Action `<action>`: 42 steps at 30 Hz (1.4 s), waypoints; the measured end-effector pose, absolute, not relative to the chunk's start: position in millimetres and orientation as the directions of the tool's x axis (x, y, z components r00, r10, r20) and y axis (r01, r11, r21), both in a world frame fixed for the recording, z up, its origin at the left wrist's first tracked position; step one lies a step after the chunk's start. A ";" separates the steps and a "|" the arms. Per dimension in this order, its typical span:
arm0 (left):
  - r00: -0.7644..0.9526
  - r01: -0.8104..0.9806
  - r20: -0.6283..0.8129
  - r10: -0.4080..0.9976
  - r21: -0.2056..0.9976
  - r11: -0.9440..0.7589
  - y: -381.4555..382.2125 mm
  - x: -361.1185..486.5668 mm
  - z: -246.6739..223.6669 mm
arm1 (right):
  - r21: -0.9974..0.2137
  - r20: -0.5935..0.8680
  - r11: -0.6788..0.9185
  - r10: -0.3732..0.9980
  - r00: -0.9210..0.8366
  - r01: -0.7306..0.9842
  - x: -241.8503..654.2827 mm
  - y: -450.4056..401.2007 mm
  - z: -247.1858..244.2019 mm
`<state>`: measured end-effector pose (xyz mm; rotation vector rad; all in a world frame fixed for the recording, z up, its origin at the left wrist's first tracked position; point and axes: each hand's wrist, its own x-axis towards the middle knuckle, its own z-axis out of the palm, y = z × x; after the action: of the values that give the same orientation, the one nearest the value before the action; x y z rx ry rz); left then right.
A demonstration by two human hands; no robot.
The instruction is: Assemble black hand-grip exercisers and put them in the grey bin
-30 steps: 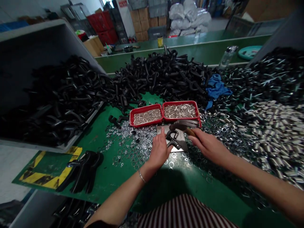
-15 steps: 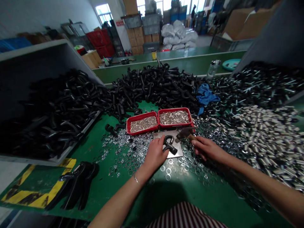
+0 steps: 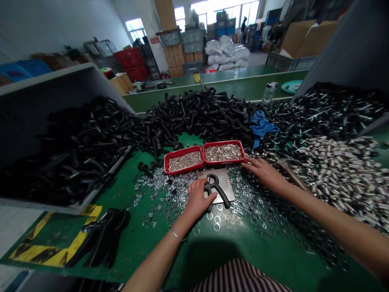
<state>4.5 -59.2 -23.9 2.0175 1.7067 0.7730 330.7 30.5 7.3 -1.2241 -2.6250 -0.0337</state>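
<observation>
A black clamp (image 3: 224, 196) is held on a metal plate (image 3: 228, 187) by the left hand (image 3: 197, 198), whose thumb and fingers are closed on its left part; one leg is stretched across the plate's near edge. The right hand (image 3: 263, 172) is held with fingers extended at the near right corner of the right red tray (image 3: 223, 142); whether the rim is touched cannot be told. Both this tray and the left red tray (image 3: 167, 165) are filled with small metal pieces, and the space just behind the plate is blocked by them. A hammer (image 3: 293, 177) is laid beyond the right forearm, by which its handle's near end appears to be covered. The plate is hemmed in on both sides by loose rings (image 3: 252, 202). Farther back, the way is closed by a heap of black parts (image 3: 194, 107), flanked by a blue cloth (image 3: 263, 125) and a bottle (image 3: 269, 93). On the right, metal sleeves (image 3: 337, 162) are piled; on the left, more black parts are spilled from a grey bin (image 3: 68, 73).
</observation>
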 end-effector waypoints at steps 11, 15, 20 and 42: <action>0.149 0.679 0.173 0.974 0.698 -0.228 -65.9 -11.0 -36.6 | -0.536 0.327 0.480 0.876 -0.354 0.694 324.9 29.4 21.0; 0.125 0.685 0.188 0.974 0.694 -0.222 -65.9 -7.1 -40.8 | -0.781 0.355 0.360 0.928 -0.110 0.510 294.9 5.2 40.1; 0.129 0.666 0.189 0.973 0.710 -0.227 -64.9 -6.4 -40.0 | -0.931 0.240 0.263 0.964 -0.116 0.255 239.0 -11.7 48.3; 0.152 0.650 0.108 0.982 0.738 -0.182 -60.4 -10.6 -37.7 | -0.813 0.054 0.163 0.977 -0.207 0.559 170.2 -9.9 -12.8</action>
<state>-10.6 -60.4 -37.7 1.9000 1.5502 0.8103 170.2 -9.9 -12.8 -1.4548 -1.8466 0.9014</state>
